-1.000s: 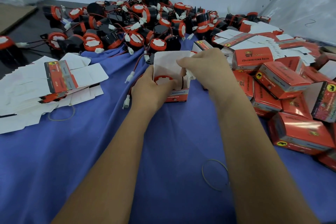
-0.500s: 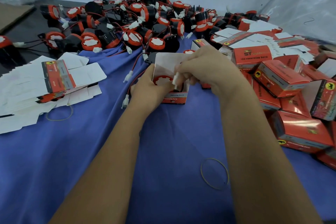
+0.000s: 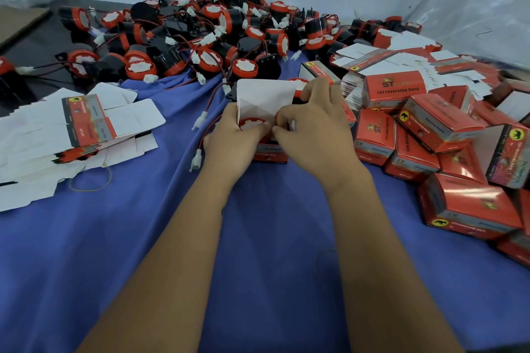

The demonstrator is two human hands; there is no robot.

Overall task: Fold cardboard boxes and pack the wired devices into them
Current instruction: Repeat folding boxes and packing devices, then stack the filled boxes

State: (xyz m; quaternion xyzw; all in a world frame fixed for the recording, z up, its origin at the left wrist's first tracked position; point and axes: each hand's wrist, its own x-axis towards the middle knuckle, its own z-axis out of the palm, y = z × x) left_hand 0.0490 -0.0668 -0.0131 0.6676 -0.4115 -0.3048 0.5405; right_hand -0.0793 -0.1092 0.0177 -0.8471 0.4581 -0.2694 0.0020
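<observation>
**Now tucking the horn into its box**

Right now my left hand [image 3: 229,140] is curled round the near-left side of the small red cardboard box [image 3: 271,153], thumb up by the round red-and-white face of the black wired horn [image 3: 252,124] that sits in the box mouth. My right hand [image 3: 312,123] has its fingers bent over the top right of the box, fingertips [image 3: 282,120] pinching at the opening. Whether they hold a side flap or the horn's lead, I can't tell; the knuckles cover it. The white inside of the tall lid flap [image 3: 263,97] stands upright behind both hands.

Step, as I judge it: device is in, wire w/ its plug likely going in, box not yet shut. Next move calls for side flaps folded in, then the lid flap brought down toward me and tucked w/o catching the wire.

A red-and-black wire w/ white plug [image 3: 197,158] trails on the blue cloth [image 3: 143,252] just left of my left hand; can't make out which horn it belongs to. Loose horns [image 3: 200,34] are piled at the back, flat unfolded cartons [image 3: 86,123] lie left, packed red boxes [image 3: 444,129] are heaped right, some cut off by the frame edge. Box print is too blurred to read.
</observation>
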